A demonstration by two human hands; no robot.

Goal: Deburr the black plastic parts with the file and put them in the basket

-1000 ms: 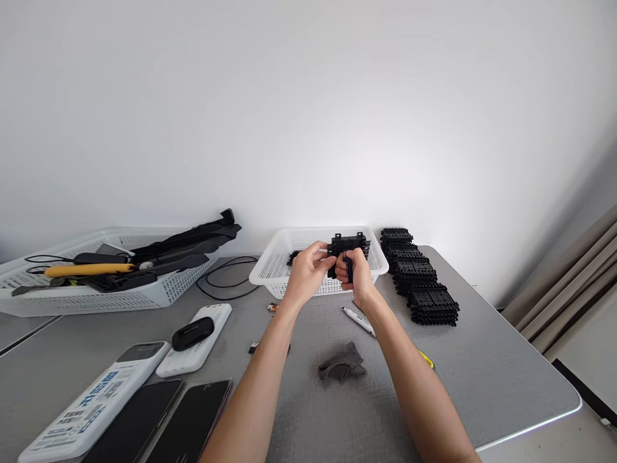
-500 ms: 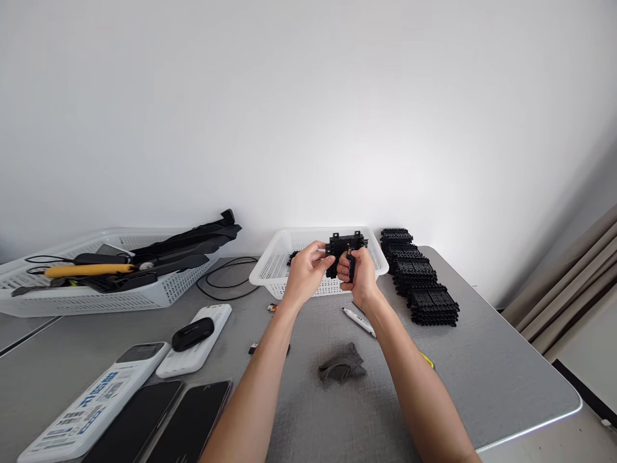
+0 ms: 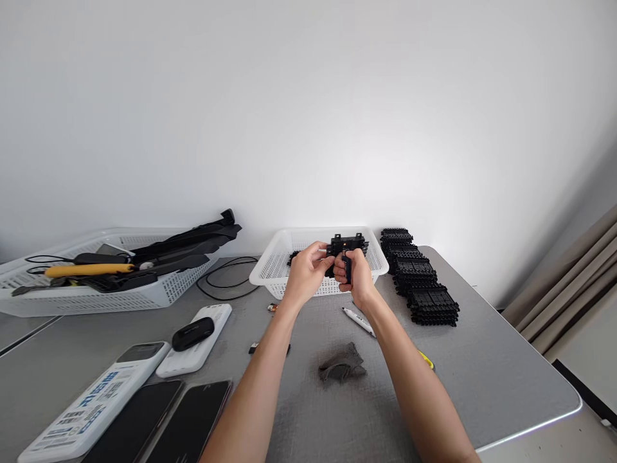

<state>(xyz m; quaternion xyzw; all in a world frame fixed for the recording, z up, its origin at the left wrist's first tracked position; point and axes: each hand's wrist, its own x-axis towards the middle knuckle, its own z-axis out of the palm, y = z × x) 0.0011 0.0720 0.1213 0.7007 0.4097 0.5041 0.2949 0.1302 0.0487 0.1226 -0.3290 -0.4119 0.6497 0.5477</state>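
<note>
In front of the middle basket (image 3: 270,278), both hands are raised above the table. Fingers and thumb of my left hand (image 3: 308,269) pinch the left side of a black plastic part (image 3: 347,243) with small tabs along its top. My right hand (image 3: 359,278) is wrapped around a small black hand tool (image 3: 346,269), upright against the near face of the part. The tool's exact kind and its working end are hard to make out. More black pieces (image 3: 293,257) lie in the basket, partly hidden behind my left hand.
Stacks of black plastic parts (image 3: 432,303) line the right. A marker (image 3: 359,321) and grey cloth (image 3: 342,363) lie nearer. Leftward are a tool-filled basket (image 3: 159,297), a cable (image 3: 212,286), power banks (image 3: 91,405) and two phones (image 3: 190,424). The table edge (image 3: 540,431) runs along the right.
My right hand has shifted slightly left and its thumb has moved up onto the top of the tool. The black part has dipped a little. My left hand keeps its hold.
</note>
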